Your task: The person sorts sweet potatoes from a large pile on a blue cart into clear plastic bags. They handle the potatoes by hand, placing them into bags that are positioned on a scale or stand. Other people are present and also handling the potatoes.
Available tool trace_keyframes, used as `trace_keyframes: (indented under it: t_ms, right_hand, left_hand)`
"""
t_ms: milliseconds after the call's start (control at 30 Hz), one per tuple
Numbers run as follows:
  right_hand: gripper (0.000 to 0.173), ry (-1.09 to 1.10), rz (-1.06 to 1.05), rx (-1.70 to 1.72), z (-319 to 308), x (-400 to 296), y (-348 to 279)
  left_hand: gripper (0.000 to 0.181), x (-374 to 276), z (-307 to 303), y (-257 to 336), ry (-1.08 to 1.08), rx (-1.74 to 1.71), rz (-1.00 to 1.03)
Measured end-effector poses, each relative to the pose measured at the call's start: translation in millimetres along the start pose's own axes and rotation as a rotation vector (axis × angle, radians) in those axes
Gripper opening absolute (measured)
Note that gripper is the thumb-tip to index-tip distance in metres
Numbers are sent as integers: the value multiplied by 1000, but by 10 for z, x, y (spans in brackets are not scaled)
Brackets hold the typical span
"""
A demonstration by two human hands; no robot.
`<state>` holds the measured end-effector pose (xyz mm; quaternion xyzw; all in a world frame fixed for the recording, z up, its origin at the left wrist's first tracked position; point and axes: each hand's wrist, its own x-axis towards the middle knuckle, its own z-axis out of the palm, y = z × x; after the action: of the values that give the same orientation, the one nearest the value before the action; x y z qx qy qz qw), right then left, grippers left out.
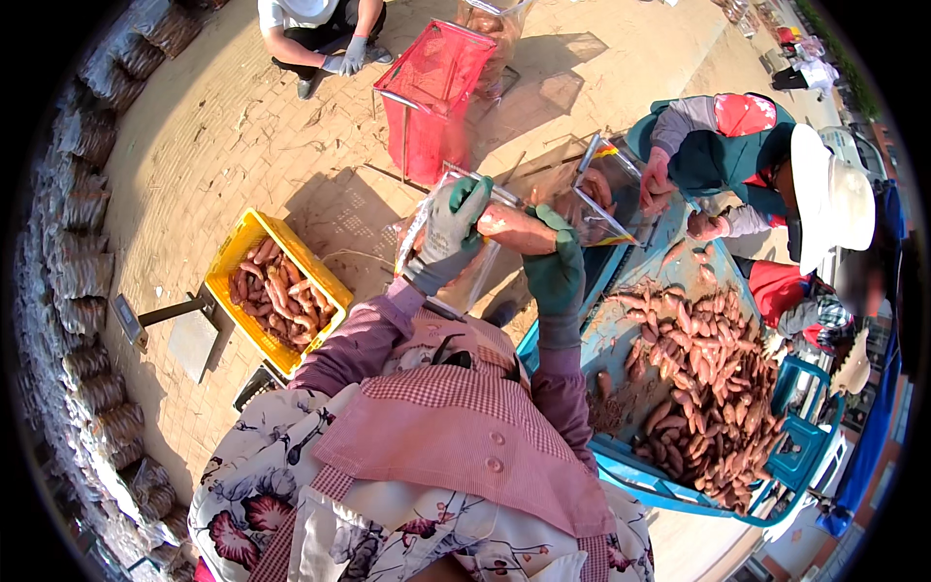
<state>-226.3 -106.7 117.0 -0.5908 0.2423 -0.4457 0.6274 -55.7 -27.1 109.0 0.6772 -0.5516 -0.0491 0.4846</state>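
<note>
A large sweet potato (516, 228) is held level between my gloved hands, one at each end. My left hand (454, 218), in a grey glove with green fingertips, grips its left end. Around the right end close the fingers of my right hand (556, 258), in a green-coated glove. Below and beyond them stands a clear plastic bag (476, 280) stretched open on a metal frame, partly hidden by my hands and sleeves. To my right, a heap of sweet potatoes (698, 364) lies on the blue truck bed (618, 356).
A yellow crate (247, 305) of sweet potatoes stands left, beside a platform scale (193, 338). Ahead is a red mesh bag (429, 109) on a frame. A co-worker (727, 153) handles sweet potatoes over another framed bag (604, 193). Another person (320, 36) squats ahead. Stacked bundles (87, 218) line the left.
</note>
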Motion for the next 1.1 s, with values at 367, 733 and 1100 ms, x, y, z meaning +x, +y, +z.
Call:
trace_keyframes:
  t_ms: [367,733,1100]
  right_hand:
    - [57,239,489,547,-852,-507,566]
    - [23,631,1082,543,-1833,-2400,1187]
    - [31,772,1057,135,-2439,-2756,842]
  left_hand:
    - [38,-569,569,20,-482,-379,-627]
    - [48,-1458,891,-1398,-568,125,-1223]
    - [58,-1176,1414,-2077,-903,619,-969]
